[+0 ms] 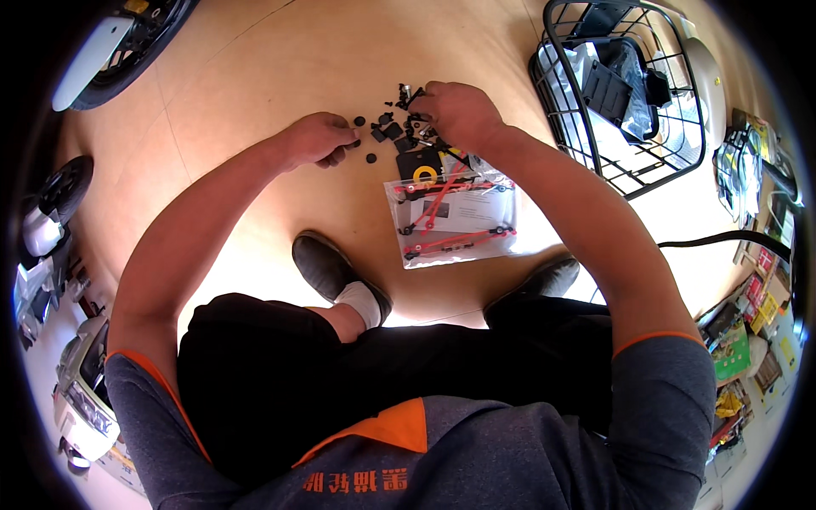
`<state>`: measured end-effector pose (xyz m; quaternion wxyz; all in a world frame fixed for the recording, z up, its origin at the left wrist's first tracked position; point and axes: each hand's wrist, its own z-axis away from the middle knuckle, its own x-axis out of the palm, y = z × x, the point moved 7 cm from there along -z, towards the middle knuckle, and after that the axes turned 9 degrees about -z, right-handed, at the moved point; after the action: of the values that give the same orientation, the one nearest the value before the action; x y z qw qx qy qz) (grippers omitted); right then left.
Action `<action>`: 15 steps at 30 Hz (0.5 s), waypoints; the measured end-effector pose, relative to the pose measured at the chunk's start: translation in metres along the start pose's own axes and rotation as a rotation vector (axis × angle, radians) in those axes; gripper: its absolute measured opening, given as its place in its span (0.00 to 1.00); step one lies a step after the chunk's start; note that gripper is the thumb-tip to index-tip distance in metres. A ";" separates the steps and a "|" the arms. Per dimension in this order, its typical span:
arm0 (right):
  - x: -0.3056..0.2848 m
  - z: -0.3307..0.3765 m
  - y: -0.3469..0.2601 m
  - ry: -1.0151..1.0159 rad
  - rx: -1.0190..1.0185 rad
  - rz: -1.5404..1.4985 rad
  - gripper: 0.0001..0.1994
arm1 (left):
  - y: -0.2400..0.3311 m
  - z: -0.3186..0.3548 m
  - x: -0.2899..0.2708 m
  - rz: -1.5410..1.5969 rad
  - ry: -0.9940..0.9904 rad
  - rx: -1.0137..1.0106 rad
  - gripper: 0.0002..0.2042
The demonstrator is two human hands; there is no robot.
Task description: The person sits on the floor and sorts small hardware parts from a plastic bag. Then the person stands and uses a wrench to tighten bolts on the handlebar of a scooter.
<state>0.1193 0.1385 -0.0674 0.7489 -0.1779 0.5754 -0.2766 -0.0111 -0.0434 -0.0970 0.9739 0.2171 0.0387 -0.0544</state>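
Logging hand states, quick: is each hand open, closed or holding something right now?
Left hand: curled at a black piece; grip cannot be told.
Right hand: bent over small parts; grip hidden, cannot be told.

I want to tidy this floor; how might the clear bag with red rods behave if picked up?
The clear bag probably sags, as its film looks thin and shiny. The red rods, straight but lying at different angles, may feel stiff yet shift inside.
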 end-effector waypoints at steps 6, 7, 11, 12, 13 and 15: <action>0.011 0.004 0.003 0.064 -0.111 0.130 0.15 | -0.006 -0.001 -0.003 -0.009 0.000 -0.004 0.15; 0.013 0.003 0.005 0.056 -0.111 0.136 0.14 | -0.008 -0.001 -0.003 -0.010 0.003 -0.003 0.15; 0.013 -0.001 0.010 0.048 -0.042 0.095 0.11 | -0.008 -0.001 -0.004 -0.028 0.002 -0.004 0.15; 0.012 -0.002 0.011 0.054 -0.005 0.069 0.10 | -0.008 -0.001 -0.003 -0.028 0.003 -0.004 0.15; 0.008 -0.002 0.014 0.122 0.056 -0.036 0.10 | -0.007 -0.001 -0.003 -0.029 0.005 -0.003 0.15; -0.002 -0.002 0.017 0.254 0.174 -0.246 0.11 | -0.006 -0.001 -0.003 -0.028 0.004 0.008 0.15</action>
<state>0.1209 0.1538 -0.0761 0.6434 -0.1451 0.6130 -0.4349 -0.0152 -0.0480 -0.1002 0.9721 0.2204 0.0433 -0.0680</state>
